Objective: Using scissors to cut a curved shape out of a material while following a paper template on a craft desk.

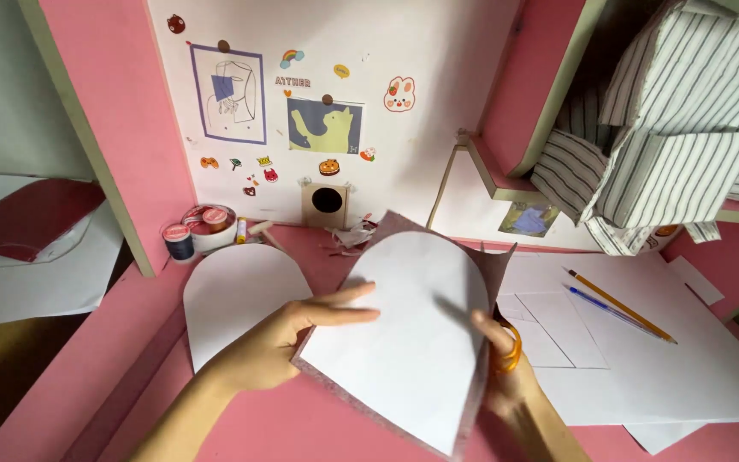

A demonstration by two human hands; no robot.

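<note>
At centre frame, the left hand (280,346) pinches a white arch-shaped paper template (399,334) against purple-grey fabric (498,261). The right hand (502,372) grips orange-handled scissors (511,349), mostly hidden behind them. Left of centre lies a second white paper arch (237,295); upper left, thread spools (180,242) stand beside a tape roll (211,224).

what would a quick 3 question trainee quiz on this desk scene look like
1. True or false: the left hand rests on the arch-shaped white paper.
2. Which colour are the scissor handles at the right hand? A green B orange C black
3. What lies on the white sheets at the right?

Key: 1 true. 2 B. 3 a yellow pencil and a blue pen.
</note>
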